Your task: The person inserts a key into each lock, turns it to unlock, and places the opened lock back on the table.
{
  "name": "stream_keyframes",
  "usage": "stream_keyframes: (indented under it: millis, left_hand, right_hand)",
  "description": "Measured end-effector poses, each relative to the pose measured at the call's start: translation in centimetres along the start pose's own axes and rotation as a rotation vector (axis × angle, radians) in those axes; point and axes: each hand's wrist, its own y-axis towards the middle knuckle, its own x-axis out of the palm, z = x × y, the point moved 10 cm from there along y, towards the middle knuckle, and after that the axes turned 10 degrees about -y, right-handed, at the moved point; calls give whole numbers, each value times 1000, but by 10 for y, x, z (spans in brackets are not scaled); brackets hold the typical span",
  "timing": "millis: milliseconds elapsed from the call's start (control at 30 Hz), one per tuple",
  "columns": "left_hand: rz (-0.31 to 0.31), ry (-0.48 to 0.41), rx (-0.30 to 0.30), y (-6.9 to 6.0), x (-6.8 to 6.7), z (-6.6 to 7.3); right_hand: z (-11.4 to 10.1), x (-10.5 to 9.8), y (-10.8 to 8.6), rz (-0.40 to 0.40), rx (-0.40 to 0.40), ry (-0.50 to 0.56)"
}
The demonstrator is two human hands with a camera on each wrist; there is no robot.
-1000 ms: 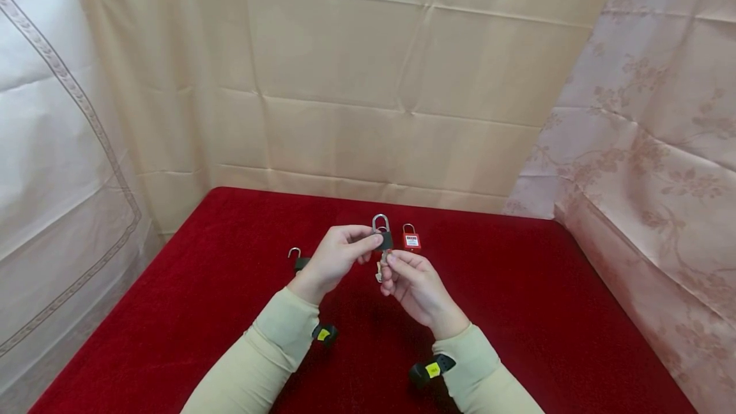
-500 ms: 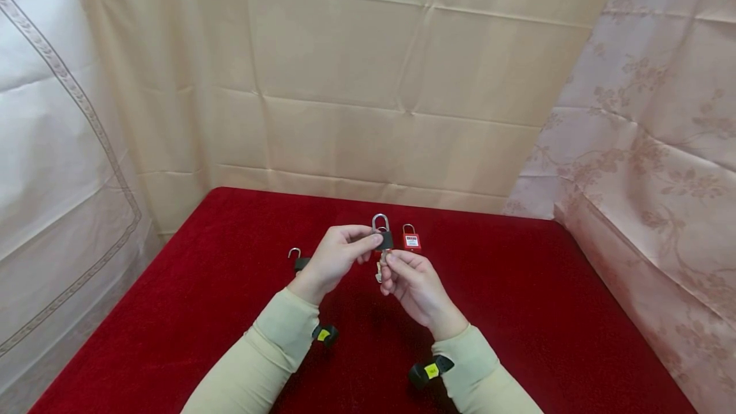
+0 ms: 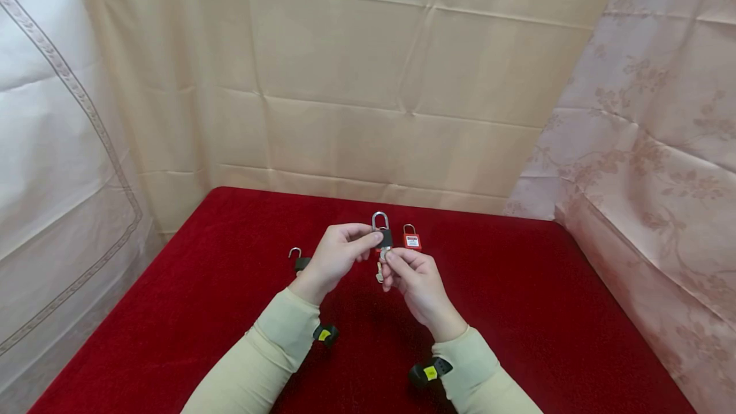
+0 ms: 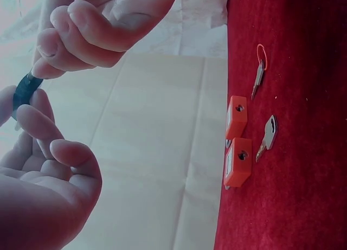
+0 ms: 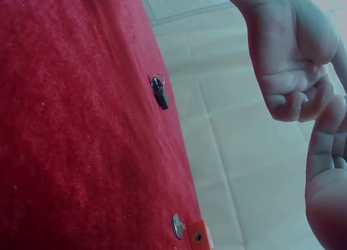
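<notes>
In the head view, my left hand (image 3: 340, 255) pinches the dark body of a padlock (image 3: 386, 239), its silver shackle pointing up. Just below it, my right hand (image 3: 418, 283) pinches a small key (image 3: 384, 253) against the bottom of the lock. How deep the key sits, I cannot tell. The left wrist view has the dark padlock (image 4: 26, 90) between left thumb and fingers, largely hidden; the right hand (image 4: 97, 36) meets it from above. Fingers hide the held padlock in the right wrist view, where both hands touch.
A black padlock (image 3: 301, 264) with its shackle swung free lies left. One red padlock (image 3: 411, 241) stands behind my right hand; another red padlock (image 4: 238, 162) shows from the left wrist. A key (image 4: 268, 136) and a red-looped key (image 4: 259, 79) lie before them on red cloth (image 3: 546, 312).
The held padlock has risen slightly and stands more upright. My right fingers have come up a little with the key, whose grip now shows a broader face. The left hand barely moves.
</notes>
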Motion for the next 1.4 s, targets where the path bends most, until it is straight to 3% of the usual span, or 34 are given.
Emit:
stream_keyframes:
  millis: [133, 367, 467, 800, 1033, 1167, 1400]
  left_hand:
    - [13, 10, -3, 0, -2, -1]
    - [38, 65, -6, 1, -3, -4]
    - [48, 89, -8, 1, -4, -4]
    - [47, 135, -1, 1, -5, -4]
    - [17, 125, 21, 1, -2, -1]
    - [18, 113, 18, 0, -3, 1]
    - [23, 112, 2, 0, -6, 2]
  right_hand:
    - [-3, -3, 0, 43, -25, -82]
    - [-19, -10, -1, 172, -140, -466]
    - [-21, -12, -2, 195, -158, -547]
    - [-22, -12, -2, 195, -165, -596]
    - [-25, -13, -3, 198, -180, -610]
    - [-29, -16, -4, 223, -195, -669]
    - [-55, -13, -8, 243, -224, -712]
